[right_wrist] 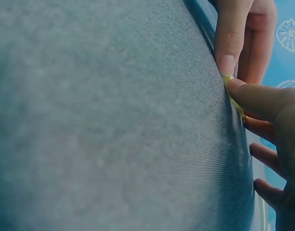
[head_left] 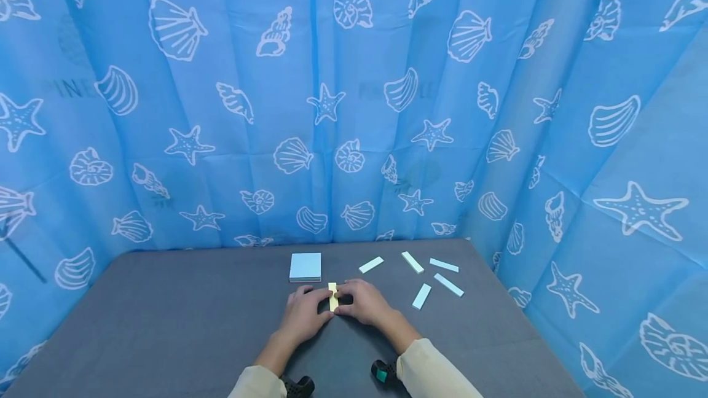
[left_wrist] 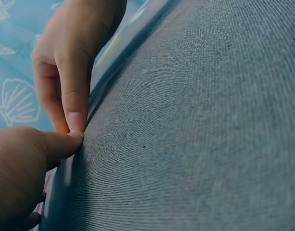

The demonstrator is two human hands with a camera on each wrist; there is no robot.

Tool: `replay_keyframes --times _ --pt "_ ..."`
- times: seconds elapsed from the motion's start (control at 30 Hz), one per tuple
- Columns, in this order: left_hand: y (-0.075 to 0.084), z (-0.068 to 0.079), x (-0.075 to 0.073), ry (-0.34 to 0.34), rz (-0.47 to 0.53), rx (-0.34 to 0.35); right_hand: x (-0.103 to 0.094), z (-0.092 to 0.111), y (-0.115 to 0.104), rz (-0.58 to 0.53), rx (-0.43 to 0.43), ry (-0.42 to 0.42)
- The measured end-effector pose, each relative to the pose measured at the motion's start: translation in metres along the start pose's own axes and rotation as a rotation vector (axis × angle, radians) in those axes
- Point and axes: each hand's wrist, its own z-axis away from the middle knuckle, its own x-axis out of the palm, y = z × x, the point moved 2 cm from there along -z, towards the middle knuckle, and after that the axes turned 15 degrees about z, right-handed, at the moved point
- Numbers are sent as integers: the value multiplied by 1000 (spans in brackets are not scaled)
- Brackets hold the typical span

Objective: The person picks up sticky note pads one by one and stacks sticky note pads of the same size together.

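A small narrow yellow strip stands lengthwise between both hands, close over the grey tabletop. My left hand pinches it from the left with thumb and forefinger. From the other side, my right hand grips it, thumb near the close end and forefinger higher up. In the right wrist view the strip's yellow edge shows by the right thumb, and the left thumb touches its end. The two thumb tips meet in the left wrist view, where the fingers hide most of the strip.
A light blue square block sits just beyond the left hand. Several pale strips lie to the right, among them a pale yellow one and a light blue one. A blue shell-patterned curtain hangs behind the grey table.
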Motion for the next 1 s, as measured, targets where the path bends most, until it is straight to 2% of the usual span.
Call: replay_keyframes --times 0.37,0.67,0.77,0.83,1.0 --pt "0 0 -3 -44 -57 52 -1 5 -1 -3 -50 25" --pt "2 -2 1 -60 -79 52 -9 -1 8 -87 -80 -35" --pt "2 -2 1 -59 -89 41 -12 -6 14 -105 -33 -37" --pt "1 -2 2 -60 -95 28 -13 -9 17 -104 28 -14" --pt "0 -1 1 -68 -98 -3 -12 -18 27 -25 215 107"
